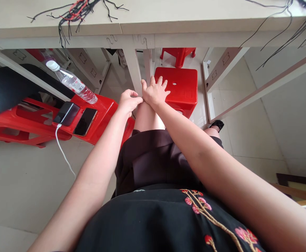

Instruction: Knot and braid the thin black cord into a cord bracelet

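The two hands are close together in front of the person's body, above the bare leg (147,117). The left hand (128,102) is curled, and its fingertips (140,99) come against the right hand (155,91) near the wrist. The right hand is open, with the fingers spread and pointing away from the person. A thin dark strand (133,114) seems to show under the left hand, but it is too small for me to say if the fingers hold it.

Black cords (74,17), with some red ones among them, lie on the edge of the table (168,14), and another bunch of black cords (294,28) hangs over its right side. Both bunches are well apart from the hands. Just beyond the hands stands a red plastic stool (176,87) with a small round hole in its seat. To the left, a second red stool (105,112) carries two phones (86,121), and a white cable (62,150) goes down from there toward the tiled floor (37,185). A plastic water bottle (72,82) lies tilted just beside the phones.
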